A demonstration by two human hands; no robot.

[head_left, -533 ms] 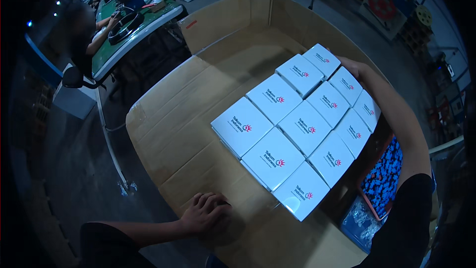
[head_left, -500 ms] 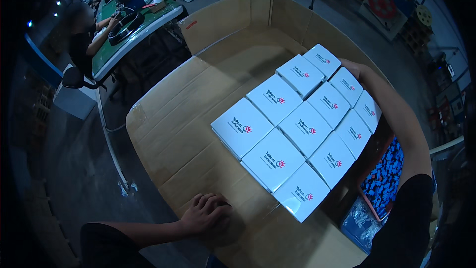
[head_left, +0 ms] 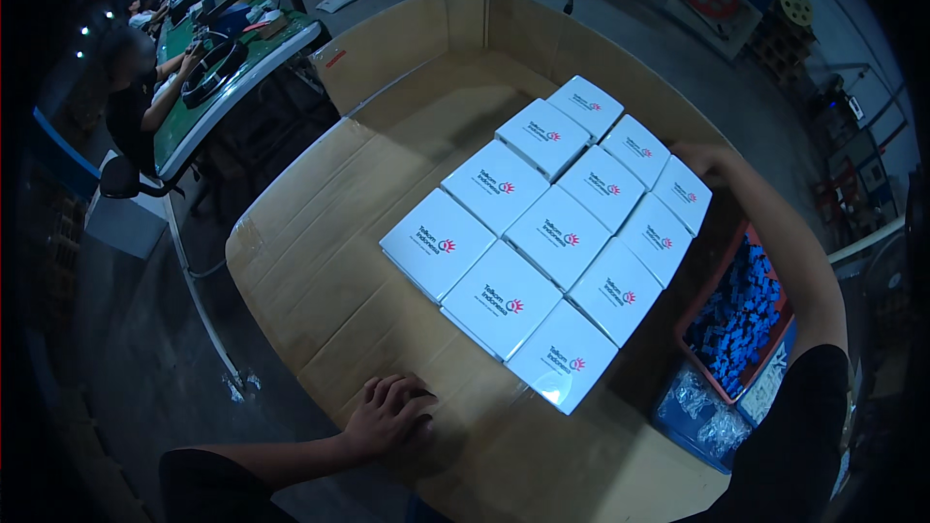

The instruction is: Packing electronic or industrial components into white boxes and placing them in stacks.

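Several white lidded boxes (head_left: 557, 237) with a small dark and red print lie edge to edge in slanting rows on a brown cardboard surface (head_left: 320, 261). My right hand (head_left: 702, 163) reaches round to their far right side, by the end box (head_left: 684, 196); its fingers are mostly hidden behind the boxes. Near the cardboard's front edge, my left hand (head_left: 387, 416) rests palm down with its fingers loosely bent and somewhat apart. Nothing shows in it, and it is apart from the boxes.
Raised cardboard walls (head_left: 407, 39) bound the far side. At right stand a red bin of blue pieces (head_left: 736, 320) and a blue bin with clear plastic (head_left: 697, 416). At far left a person (head_left: 136, 87) works at a green table (head_left: 223, 77).
The whole view has shifted, so the boxes appear farther left. My right hand has come nearer along their right side, and the gaps in the far rows look narrower. My left hand stays on the cardboard.
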